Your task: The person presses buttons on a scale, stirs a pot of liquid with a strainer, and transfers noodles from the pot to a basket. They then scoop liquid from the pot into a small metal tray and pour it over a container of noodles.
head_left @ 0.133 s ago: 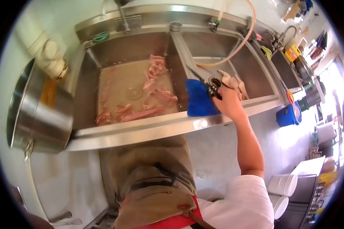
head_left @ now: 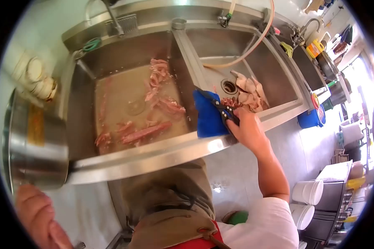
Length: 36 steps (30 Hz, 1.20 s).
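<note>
Black shears (head_left: 220,108) lie over a blue cloth (head_left: 209,118) on the divider between the two sink basins, and my right hand (head_left: 248,128) is wrapped round their handles. Just beyond that hand, pale pieces of meat (head_left: 250,93) rest in the right basin beside the round drain (head_left: 229,86). My left hand (head_left: 39,213) is at the lower left, below the steel pot (head_left: 37,145); its fingers look curled, and whether it holds anything cannot be made out. Strips of pink meat (head_left: 156,81) lie in the left basin's cloudy water.
A hose (head_left: 253,47) curves over the right basin (head_left: 212,41). Green scissors (head_left: 91,44) lie at the left basin's back corner. A faucet (head_left: 114,20) stands behind it. To the right are a blue bucket (head_left: 311,119) and white buckets (head_left: 307,192).
My left hand has come into view at the lower left. The shears in my right hand have shifted nearer the front rim, uncovering the drain. The whole view has tilted slightly.
</note>
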Motion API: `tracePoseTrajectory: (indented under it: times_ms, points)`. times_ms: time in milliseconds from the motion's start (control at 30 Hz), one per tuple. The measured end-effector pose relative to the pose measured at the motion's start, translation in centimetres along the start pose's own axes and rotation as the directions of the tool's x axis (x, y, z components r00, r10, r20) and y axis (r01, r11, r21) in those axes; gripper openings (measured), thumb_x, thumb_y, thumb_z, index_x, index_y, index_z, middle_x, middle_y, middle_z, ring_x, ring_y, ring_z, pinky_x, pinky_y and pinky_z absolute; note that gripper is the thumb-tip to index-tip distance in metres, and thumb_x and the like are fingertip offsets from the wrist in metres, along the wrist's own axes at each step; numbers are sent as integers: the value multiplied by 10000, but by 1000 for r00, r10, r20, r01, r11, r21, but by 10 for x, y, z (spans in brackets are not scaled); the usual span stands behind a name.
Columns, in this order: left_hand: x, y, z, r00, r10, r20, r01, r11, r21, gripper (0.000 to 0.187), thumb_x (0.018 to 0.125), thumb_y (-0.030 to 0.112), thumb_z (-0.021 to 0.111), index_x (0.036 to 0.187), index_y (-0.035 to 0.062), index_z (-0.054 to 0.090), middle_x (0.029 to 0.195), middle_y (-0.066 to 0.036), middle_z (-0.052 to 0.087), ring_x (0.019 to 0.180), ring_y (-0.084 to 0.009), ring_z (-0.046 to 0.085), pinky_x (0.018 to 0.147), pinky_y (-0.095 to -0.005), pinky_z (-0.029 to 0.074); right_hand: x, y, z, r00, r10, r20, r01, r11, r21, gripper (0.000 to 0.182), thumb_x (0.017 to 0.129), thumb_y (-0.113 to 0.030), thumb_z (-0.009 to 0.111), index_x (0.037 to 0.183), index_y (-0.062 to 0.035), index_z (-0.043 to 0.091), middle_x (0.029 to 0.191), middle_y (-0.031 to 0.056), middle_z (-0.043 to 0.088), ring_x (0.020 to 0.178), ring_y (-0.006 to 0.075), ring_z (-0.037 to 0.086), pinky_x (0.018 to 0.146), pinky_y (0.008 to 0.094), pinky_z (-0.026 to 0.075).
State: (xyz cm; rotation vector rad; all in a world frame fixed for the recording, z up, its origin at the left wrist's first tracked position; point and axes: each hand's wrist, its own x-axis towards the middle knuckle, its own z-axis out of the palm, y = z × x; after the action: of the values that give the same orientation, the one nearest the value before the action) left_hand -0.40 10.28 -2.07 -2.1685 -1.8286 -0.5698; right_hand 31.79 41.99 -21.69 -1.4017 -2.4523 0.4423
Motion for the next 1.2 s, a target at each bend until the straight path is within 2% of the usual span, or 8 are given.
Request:
tracePoseTrajectory:
  times_ms: [267, 667, 800, 867, 967, 1100, 1133, 1200]
  points:
    - [141, -30, 189, 998, 53, -26, -60, 898, -435, 170, 655, 15, 645, 822, 20, 614, 776, -96, 606, 641, -269, 585, 573, -374, 478, 23, -20, -24, 965, 51, 259, 18, 966, -258, 298, 761, -239, 712, 945, -20, 632, 845, 131, 624, 830, 318, 622, 692, 431, 504]
    - [232, 66, 194, 770, 397, 499, 290, 480, -828, 149, 804, 55, 624, 941, 13, 666, 833, -128, 652, 770, -282, 630, 699, -337, 505, -61, -27, -143, 926, 211, 313, -334, 846, 416, 275, 856, -303, 652, 893, -34, 613, 776, 172, 614, 689, 377, 609, 583, 448, 509]
    - [236, 108, 182, 237, 275, 932, 937, 187, -294, 122, 830, 70, 581, 881, -8, 661, 765, -154, 648, 707, -266, 641, 660, -312, 498, -175, 1, -88, 320, 87, 943, -939, 158, 304, 489, 944, -480, 501, 839, -20, 627, 631, 101, 588, 557, 227, 601, 490, 386, 481]
    - [232, 131, 201, 138, 293, 946, 884, 393, -251, 178, 865, 107, 518, 798, -8, 636, 707, -130, 625, 642, -216, 604, 593, -317, 468, -236, 10, -60, 67, 104, 992, -998, -12, 68, 574, 923, -575, 468, 784, -36, 610, 565, 38, 532, 459, 179, 540, 414, 335, 445]
    - [234, 172, 245, 126, 509, 852, 595, 648, -475, 205, 854, 121, 504, 723, -1, 603, 670, -115, 606, 593, -202, 575, 553, -323, 444, -315, 50, -21, 132, 124, 983, -910, -378, 170, 596, 904, -605, 463, 752, -42, 582, 537, 28, 490, 423, 190, 503, 414, 336, 446]
    - [267, 271, 296, 39, 918, 394, -61, 395, -917, 149, 783, 133, 554, 711, 8, 590, 656, -120, 585, 595, -258, 580, 560, -339, 443, -361, 76, -79, 71, 471, 879, -931, -284, 228, 607, 918, -566, 443, 716, -10, 576, 602, 84, 542, 437, 204, 494, 411, 344, 431]
    - [282, 319, 274, 24, 734, 678, 306, 641, -704, 136, 744, 157, 589, 735, 25, 617, 678, -136, 589, 631, -312, 586, 579, -357, 456, -382, 81, -70, 55, 503, 863, -941, -264, 213, 633, 912, -549, 442, 753, 37, 621, 708, 169, 632, 558, 284, 600, 521, 408, 490]
    - [288, 367, 296, -31, 853, 521, 48, 522, -852, 176, 815, 135, 547, 754, -4, 636, 657, -133, 615, 606, -235, 613, 577, -323, 480, -425, 79, -29, 143, 675, 724, -930, -160, 332, 653, 900, -558, 442, 852, 62, 643, 822, 222, 657, 714, 343, 638, 648, 437, 505]
